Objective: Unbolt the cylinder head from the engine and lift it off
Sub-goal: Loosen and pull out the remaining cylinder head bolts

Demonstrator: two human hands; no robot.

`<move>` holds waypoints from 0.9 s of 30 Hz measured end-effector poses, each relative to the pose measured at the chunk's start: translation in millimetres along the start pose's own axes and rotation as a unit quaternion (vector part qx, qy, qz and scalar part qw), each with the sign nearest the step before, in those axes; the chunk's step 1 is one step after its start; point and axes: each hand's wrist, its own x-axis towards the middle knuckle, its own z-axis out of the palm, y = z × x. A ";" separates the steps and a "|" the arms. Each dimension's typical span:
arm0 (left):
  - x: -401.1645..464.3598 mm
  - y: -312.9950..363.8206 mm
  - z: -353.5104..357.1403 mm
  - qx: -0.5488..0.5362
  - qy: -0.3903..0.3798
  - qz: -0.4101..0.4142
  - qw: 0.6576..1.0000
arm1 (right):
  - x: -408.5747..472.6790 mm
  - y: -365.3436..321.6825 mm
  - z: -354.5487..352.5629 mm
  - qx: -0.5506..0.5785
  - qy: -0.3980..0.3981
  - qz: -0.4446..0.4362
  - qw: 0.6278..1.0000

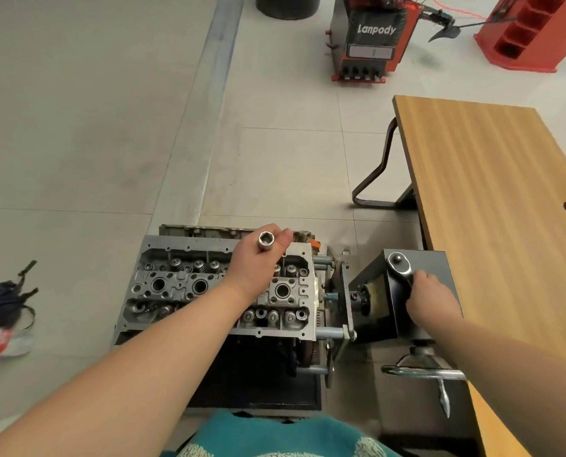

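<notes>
The grey cylinder head (189, 288) sits on the engine, which is clamped in a stand low in the middle of the view; its valve springs and round bores face up. My left hand (258, 258) hovers over the head's right part and grips a chrome socket (266, 240), open end up. My right hand (430, 296) holds the handle of a ratchet wrench, whose round head (397, 261) lies on the black box (440, 262) of the stand.
A wooden table (492, 179) runs along the right, close to the stand. The stand's chrome handwheel (423, 372) juts out below my right arm. A dark bag (1, 298) lies on the floor at left. A red tyre machine (370, 37) stands far back.
</notes>
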 end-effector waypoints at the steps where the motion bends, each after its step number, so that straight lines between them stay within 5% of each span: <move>1: -0.3 0.2 -0.1 -0.002 0.000 0.000 1.000 | 0.2 -1.9 -1.1 0.007 0.002 -0.002 1.000; 8: -0.1 0.2 -3.0 -0.004 -0.012 0.006 1.000 | -27.2 -56.1 -37.4 0.240 -0.052 -0.028 0.969; 14: 1.6 -3.5 -12.3 0.000 -0.049 0.012 0.999 | -91.6 -127.6 -113.6 0.485 -0.147 -0.113 0.854; 17: 4.7 -4.3 -17.5 -0.011 -0.066 0.005 0.998 | -116.1 -152.0 -148.7 0.520 -0.194 -0.179 0.812; 22: 10.2 -6.1 -19.3 -0.009 -0.092 0.006 0.996 | -145.5 -190.4 -171.3 0.459 -0.176 -0.205 0.846; 27: 13.6 -15.0 -17.3 0.004 -0.097 0.019 0.995 | -153.8 -203.4 -173.3 0.458 -0.225 -0.097 0.854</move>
